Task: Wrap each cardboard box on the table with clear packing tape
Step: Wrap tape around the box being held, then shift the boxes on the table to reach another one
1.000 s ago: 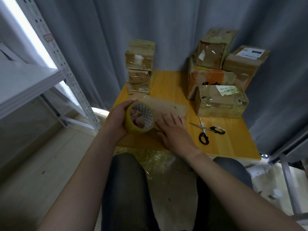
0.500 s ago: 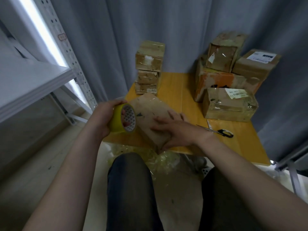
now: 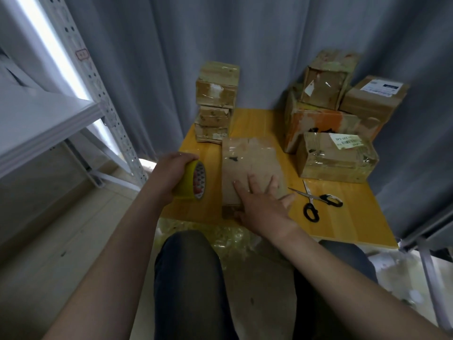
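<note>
Likely light and stiff, the box (image 3: 247, 163) is pinned by the right hand (image 3: 263, 209), fingers spread. Left of it, tape (image 3: 190, 182) is clutched by the left hand (image 3: 169, 173).

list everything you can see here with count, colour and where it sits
flat brown cardboard box: 1, brown, table centre
yellow roll of packing tape: 1, yellow, left of that box
black-handled metal scissors: 1, black and silver, right of that box
stacked cardboard boxes: 3, brown, table's back left
piled cardboard boxes: 4, brown, one partly orange, table's back right
yellow wooden table: 1, yellow, under all
grey curtain: 1, grey, behind
left hand: 1, grips tape roll
right hand: 1, presses flat box
</note>
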A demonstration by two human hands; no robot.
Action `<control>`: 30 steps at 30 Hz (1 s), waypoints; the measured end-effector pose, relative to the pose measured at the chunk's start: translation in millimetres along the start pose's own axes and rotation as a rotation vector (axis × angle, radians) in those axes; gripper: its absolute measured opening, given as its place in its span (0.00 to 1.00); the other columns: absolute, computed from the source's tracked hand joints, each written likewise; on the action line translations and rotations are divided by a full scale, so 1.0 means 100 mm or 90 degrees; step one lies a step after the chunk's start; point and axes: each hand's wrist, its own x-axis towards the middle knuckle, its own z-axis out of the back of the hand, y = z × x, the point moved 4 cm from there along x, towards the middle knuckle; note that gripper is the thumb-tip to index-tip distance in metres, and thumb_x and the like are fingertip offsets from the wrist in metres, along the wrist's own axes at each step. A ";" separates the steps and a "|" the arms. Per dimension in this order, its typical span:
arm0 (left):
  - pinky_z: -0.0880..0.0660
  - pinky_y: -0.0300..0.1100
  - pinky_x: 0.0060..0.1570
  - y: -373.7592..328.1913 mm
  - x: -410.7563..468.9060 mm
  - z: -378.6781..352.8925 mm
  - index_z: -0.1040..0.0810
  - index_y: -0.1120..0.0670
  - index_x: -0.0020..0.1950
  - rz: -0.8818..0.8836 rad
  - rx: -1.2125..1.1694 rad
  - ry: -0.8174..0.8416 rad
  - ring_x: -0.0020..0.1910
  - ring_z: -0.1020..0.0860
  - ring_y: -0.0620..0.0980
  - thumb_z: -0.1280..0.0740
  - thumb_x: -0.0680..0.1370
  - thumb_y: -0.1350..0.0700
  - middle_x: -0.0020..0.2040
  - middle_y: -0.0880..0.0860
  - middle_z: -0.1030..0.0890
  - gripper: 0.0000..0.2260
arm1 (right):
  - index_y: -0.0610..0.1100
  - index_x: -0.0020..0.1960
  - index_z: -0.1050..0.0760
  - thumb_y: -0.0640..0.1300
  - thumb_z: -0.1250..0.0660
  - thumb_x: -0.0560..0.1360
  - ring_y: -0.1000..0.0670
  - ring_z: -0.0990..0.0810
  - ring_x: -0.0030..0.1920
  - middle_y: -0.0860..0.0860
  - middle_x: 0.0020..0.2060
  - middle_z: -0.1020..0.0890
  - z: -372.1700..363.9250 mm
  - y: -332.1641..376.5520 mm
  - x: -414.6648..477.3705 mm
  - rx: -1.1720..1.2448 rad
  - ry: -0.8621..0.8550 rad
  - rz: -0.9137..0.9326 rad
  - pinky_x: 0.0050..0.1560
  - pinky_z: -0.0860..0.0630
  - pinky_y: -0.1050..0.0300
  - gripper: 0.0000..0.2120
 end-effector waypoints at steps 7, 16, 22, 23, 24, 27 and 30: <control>0.28 0.36 0.18 0.04 0.13 -0.32 0.21 0.63 0.58 -0.043 0.037 0.013 0.19 0.23 0.46 0.35 0.84 0.57 0.35 0.60 0.22 0.10 | 0.58 0.84 0.63 0.61 0.42 0.84 0.22 0.69 0.76 0.46 0.83 0.64 0.04 -0.08 0.41 -0.021 -0.060 -0.018 0.76 0.65 0.25 0.38; 0.19 0.42 0.37 0.07 0.61 -0.80 0.19 0.51 0.50 -0.083 0.113 0.041 0.30 0.19 0.47 0.40 0.82 0.55 0.38 0.54 0.17 0.10 | 0.58 0.83 0.63 0.61 0.42 0.83 0.23 0.66 0.77 0.46 0.84 0.61 0.29 -0.21 1.09 0.008 -0.059 -0.044 0.77 0.64 0.27 0.38; 0.32 0.28 0.23 -0.04 0.97 -1.00 0.19 0.60 0.53 -0.096 0.155 0.009 0.24 0.23 0.35 0.42 0.85 0.60 0.38 0.52 0.21 0.12 | 0.58 0.84 0.63 0.61 0.41 0.83 0.23 0.65 0.77 0.46 0.84 0.60 0.46 -0.31 1.67 0.010 -0.053 -0.053 0.77 0.63 0.27 0.39; 0.26 0.32 0.29 -0.07 1.03 -1.02 0.17 0.59 0.51 -0.101 0.168 0.011 0.30 0.20 0.37 0.42 0.84 0.58 0.40 0.52 0.19 0.13 | 0.58 0.84 0.63 0.60 0.41 0.84 0.23 0.66 0.77 0.46 0.84 0.60 0.49 -0.32 1.76 0.012 -0.054 -0.056 0.77 0.63 0.26 0.39; 0.20 0.40 0.39 -0.06 1.12 -1.04 0.15 0.57 0.49 -0.098 0.183 0.025 0.38 0.17 0.43 0.41 0.83 0.56 0.41 0.53 0.16 0.15 | 0.58 0.84 0.62 0.60 0.41 0.84 0.23 0.66 0.77 0.46 0.84 0.60 0.52 -0.32 1.85 0.011 -0.055 -0.059 0.77 0.62 0.26 0.39; 0.18 0.57 0.52 -0.05 1.28 -1.07 0.14 0.55 0.41 -0.054 0.211 0.056 0.42 0.16 0.57 0.40 0.81 0.58 0.36 0.52 0.14 0.16 | 0.58 0.84 0.63 0.58 0.41 0.84 0.23 0.66 0.77 0.46 0.84 0.60 0.59 -0.33 2.10 0.003 -0.051 -0.067 0.77 0.62 0.25 0.38; 0.19 0.60 0.53 -0.08 1.37 -1.13 0.15 0.56 0.39 -0.047 0.238 0.074 0.46 0.16 0.61 0.39 0.81 0.61 0.38 0.55 0.14 0.16 | 0.58 0.84 0.63 0.59 0.41 0.84 0.23 0.66 0.77 0.47 0.84 0.61 0.66 -0.34 2.31 0.005 -0.048 -0.063 0.77 0.62 0.26 0.38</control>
